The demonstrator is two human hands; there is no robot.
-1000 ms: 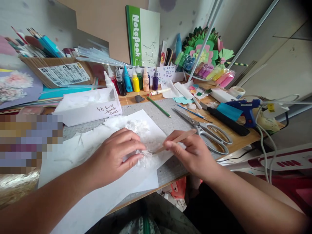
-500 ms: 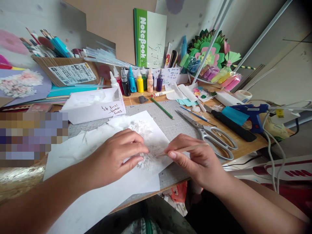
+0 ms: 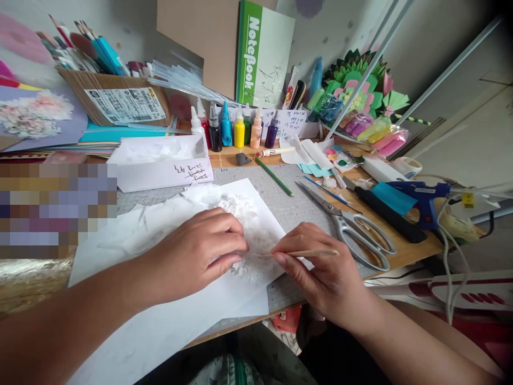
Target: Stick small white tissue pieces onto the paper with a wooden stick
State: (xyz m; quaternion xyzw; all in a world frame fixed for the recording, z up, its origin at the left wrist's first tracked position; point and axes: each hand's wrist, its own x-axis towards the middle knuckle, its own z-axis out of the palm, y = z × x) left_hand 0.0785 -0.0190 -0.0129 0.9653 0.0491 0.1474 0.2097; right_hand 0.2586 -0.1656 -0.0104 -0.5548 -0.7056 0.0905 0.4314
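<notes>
My left hand (image 3: 198, 251) presses down on a small white paper flower piece (image 3: 246, 264) lying on a white sheet (image 3: 224, 299), fingers curled over it. My right hand (image 3: 320, 270) pinches a thin wooden stick (image 3: 310, 253) between thumb and fingers. The stick lies nearly level, its tip pointing left at the white paper piece beside my left fingertips. More crumpled white paper (image 3: 240, 206) lies just beyond my left hand.
Silver scissors (image 3: 347, 224) lie right of my hands on the grey cutting mat (image 3: 288, 206). A blue glue gun (image 3: 420, 195), a black-handled tool (image 3: 385, 211), a green pencil (image 3: 274, 176), coloured paint bottles (image 3: 236, 131), a white box (image 3: 160, 163) and a green notebook (image 3: 262, 53) stand behind.
The stick in my right hand has dropped from a raised slant to nearly level. My view has shifted slightly. My left hand stays on the paper piece.
</notes>
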